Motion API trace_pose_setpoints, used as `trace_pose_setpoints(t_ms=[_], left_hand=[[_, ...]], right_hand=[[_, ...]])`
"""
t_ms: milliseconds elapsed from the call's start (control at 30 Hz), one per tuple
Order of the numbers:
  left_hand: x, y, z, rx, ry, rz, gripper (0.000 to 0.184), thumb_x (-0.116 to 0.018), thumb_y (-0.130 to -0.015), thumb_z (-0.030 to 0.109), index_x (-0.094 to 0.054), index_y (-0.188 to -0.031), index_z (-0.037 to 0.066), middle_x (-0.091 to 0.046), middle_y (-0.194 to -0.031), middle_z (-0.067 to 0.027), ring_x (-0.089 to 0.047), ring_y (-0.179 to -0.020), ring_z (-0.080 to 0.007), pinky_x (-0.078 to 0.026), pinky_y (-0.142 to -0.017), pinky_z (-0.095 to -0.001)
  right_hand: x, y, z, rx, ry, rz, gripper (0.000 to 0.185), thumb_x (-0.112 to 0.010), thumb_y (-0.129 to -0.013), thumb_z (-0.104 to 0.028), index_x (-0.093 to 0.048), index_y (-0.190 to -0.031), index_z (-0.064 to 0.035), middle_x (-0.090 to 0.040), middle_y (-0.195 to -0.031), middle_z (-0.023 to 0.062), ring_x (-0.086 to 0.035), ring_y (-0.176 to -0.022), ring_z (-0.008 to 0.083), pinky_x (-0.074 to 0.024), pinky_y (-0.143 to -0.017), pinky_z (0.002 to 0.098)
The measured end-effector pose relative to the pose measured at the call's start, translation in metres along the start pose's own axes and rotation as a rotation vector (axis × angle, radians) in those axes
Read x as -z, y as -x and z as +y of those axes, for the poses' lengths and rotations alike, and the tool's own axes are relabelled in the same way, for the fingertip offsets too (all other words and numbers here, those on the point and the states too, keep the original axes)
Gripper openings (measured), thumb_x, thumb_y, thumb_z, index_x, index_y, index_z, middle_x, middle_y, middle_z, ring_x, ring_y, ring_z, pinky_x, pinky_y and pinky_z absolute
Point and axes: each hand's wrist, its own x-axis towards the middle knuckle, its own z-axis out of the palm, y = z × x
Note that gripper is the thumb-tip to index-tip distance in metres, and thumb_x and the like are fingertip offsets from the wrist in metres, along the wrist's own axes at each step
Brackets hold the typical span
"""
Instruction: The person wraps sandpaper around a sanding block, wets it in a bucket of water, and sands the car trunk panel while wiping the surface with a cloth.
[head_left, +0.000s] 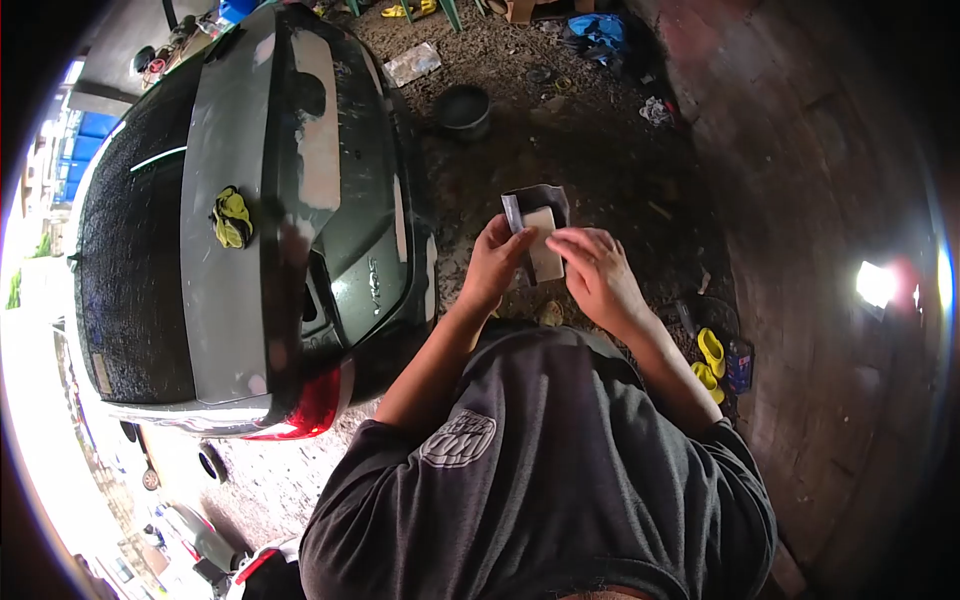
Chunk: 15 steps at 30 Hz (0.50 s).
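A pale rectangular block [543,258] lies against a dark folded sheet [552,197] in front of my chest. My left hand [496,262] is closed on the sheet and block from the left side, its thumb over the block's edge. My right hand [597,268] is at the block's right side, its fingertips touching or just over the pale face; whether it grips the block cannot be made out. To the left is the rear of a dark car [225,300] with pale patches, and a yellow and black cloth or glove [232,218] rests on it.
A dark bucket [463,112] stands on the dirt floor beyond my hands. Yellow clogs [709,352] lie at the right beside a dark blue container [739,366]. A brown wall [800,220] runs along the right. Blue plastic [597,30] lies farther back.
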Motion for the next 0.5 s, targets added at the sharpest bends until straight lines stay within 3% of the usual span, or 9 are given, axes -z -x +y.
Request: trace_pose_setpoints(t_ms=[33,167,267,367,500], left_hand=[[-0.004,-0.001,-0.009,-0.047,0.047,-0.003,0.028,-0.063,-0.098,0.023,-0.061,-0.118,0.003,-0.069,-0.107,-0.0042,-0.064,-0.095,-0.0117,-0.053,-0.084,-0.0307],[-0.011,0.011,-0.013,0.109,0.266,-0.056,0.035,-0.047,-0.099,0.022,-0.056,-0.130,0.007,-0.065,-0.118,-0.0080,-0.066,-0.106,-0.0207,-0.055,-0.090,-0.0366],[-0.014,0.020,-0.002,0.079,0.330,-0.087,0.039,-0.044,-0.099,0.022,-0.053,-0.134,0.006,-0.064,-0.119,-0.0087,-0.065,-0.109,-0.0203,-0.054,-0.091,-0.0359],[-0.007,0.022,-0.010,0.032,0.155,-0.075,0.040,-0.043,-0.099,0.021,-0.053,-0.135,0.005,-0.064,-0.117,-0.0074,-0.064,-0.105,-0.0175,-0.054,-0.091,-0.0345],[-0.004,0.025,-0.019,0.047,-0.004,0.066,0.039,-0.043,-0.100,0.020,-0.055,-0.134,0.006,-0.063,-0.112,-0.0043,-0.061,-0.097,-0.0122,-0.051,-0.087,-0.0294]], right_hand=[[-0.001,-0.001,0.001,-0.026,0.006,0.040,0.050,-0.069,-0.085,-0.008,-0.057,-0.133,-0.0093,-0.060,-0.126,0.0079,-0.058,-0.114,0.0304,-0.0469,-0.098,0.0464],[-0.010,-0.005,-0.005,-0.277,-0.071,0.151,0.057,-0.076,-0.081,-0.009,-0.055,-0.134,-0.0046,-0.060,-0.121,0.0164,-0.058,-0.114,0.0331,-0.0474,-0.099,0.0440],[-0.013,-0.002,-0.004,-0.379,-0.192,0.190,0.053,-0.077,-0.082,-0.011,-0.054,-0.129,-0.0032,-0.060,-0.121,0.0173,-0.060,-0.110,0.0339,-0.0506,-0.093,0.0436],[-0.007,-0.002,-0.008,-0.436,-0.254,0.101,0.045,-0.077,-0.083,-0.015,-0.054,-0.120,-0.0022,-0.063,-0.113,0.0170,-0.065,-0.099,0.0348,-0.0537,-0.083,0.0431],[-0.011,-0.007,-0.012,-0.454,-0.287,0.207,0.037,-0.074,-0.086,-0.019,-0.054,-0.113,-0.0031,-0.067,-0.100,0.0158,-0.068,-0.087,0.0348,-0.0541,-0.074,0.0425]])
